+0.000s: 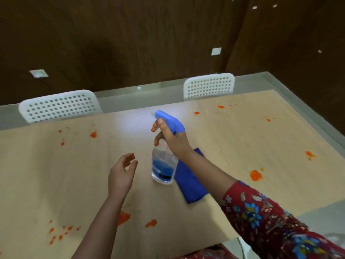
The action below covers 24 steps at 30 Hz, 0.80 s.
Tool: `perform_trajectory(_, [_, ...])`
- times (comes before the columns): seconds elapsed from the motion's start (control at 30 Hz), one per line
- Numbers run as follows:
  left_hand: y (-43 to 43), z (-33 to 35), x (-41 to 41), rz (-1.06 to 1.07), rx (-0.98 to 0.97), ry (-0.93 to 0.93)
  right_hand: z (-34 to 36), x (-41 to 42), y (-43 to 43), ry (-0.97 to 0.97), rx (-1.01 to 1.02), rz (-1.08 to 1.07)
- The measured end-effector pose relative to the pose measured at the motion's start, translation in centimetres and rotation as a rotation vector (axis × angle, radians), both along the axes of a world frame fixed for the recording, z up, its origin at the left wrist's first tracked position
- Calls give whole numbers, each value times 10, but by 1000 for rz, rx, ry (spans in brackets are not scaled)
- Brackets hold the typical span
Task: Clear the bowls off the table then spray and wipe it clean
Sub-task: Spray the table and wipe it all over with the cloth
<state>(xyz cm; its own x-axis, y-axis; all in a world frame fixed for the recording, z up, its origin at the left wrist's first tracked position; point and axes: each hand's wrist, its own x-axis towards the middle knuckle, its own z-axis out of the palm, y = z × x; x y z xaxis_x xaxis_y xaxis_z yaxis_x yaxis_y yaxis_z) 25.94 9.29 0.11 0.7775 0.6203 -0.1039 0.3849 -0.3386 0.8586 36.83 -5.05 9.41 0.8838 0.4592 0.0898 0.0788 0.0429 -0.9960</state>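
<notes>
Spray bottle (164, 165) | right hand (172, 141) grips its neck | left hand (121, 174) loosely spread, empty | risk: tilted nozzle mists past counter (56, 174) stains

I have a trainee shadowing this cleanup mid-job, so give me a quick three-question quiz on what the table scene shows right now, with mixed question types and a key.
1. True or false: the left hand holds the blue cloth.
2. Which hand grips the spray bottle? A) left B) right C) both
3. Fill in: the stains on the table are ___ in colour.

Key
1. False. The left hand is open and holds nothing; the blue cloth lies on the table beside the spray bottle.
2. B. The right hand grips it, fingers curled round the neck under the blue spray head.
3. Orange.
</notes>
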Motion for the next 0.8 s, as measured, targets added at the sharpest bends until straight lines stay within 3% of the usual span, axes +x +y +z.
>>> perform_trajectory(0.17, [3,-15,-17,-71,-17,108,-10,-4,32,-61,-94,40])
perform_trajectory(0.27, [-12,-21,-20,-145,-4,163,-11,4,33,-34,-176,167])
perform_trajectory(0.37, [-31,-27,-22,-197,38,182,-29,13,6,-25,-306,326])
perform_trajectory(0.43, [-44,-35,-22,-276,74,176,-57,15,-34,-1,-374,299])
perform_trajectory(0.53, [-68,-48,-21,-524,203,123,-112,8,-114,16,-566,178])
perform_trajectory(0.67, [-88,-70,-3,-911,448,49,-153,-12,-181,-81,-763,271])
perform_trajectory(0.8, [-106,-71,27,-860,570,-9,-160,-16,-182,-290,-915,311])
